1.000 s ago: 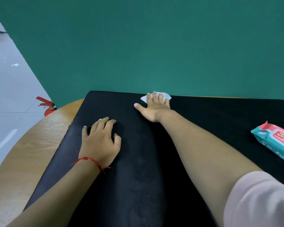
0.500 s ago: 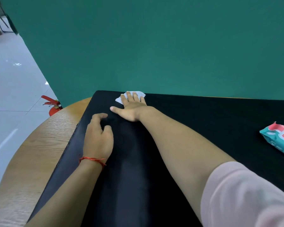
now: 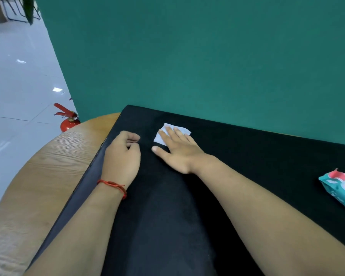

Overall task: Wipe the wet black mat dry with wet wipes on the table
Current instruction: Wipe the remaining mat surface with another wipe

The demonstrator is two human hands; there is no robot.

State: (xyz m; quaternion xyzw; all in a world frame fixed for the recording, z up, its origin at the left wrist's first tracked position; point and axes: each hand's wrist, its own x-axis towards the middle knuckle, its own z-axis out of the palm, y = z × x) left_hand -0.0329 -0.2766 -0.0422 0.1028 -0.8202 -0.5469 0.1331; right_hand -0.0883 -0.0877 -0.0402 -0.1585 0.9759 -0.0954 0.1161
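The black mat (image 3: 247, 160) covers most of the round wooden table (image 3: 54, 168). My right hand (image 3: 177, 150) lies flat, fingers spread, pressing a white wet wipe (image 3: 163, 134) onto the mat near its far left corner. My left hand (image 3: 122, 156), with a red string at the wrist, rests on the mat's left edge just left of the wipe, its fingers curled in with nothing in them. A teal and red pack of wet wipes (image 3: 341, 188) lies on the mat at the right edge of view.
A green wall (image 3: 207, 56) rises right behind the table. A red fire extinguisher (image 3: 67, 120) stands on the white tiled floor beyond the table's left rim. Chair legs show at the top left.
My right hand has slid the wipe leftward along the mat's far edge, then a little toward me. My left hand has moved to the mat's left edge and curled its fingers.
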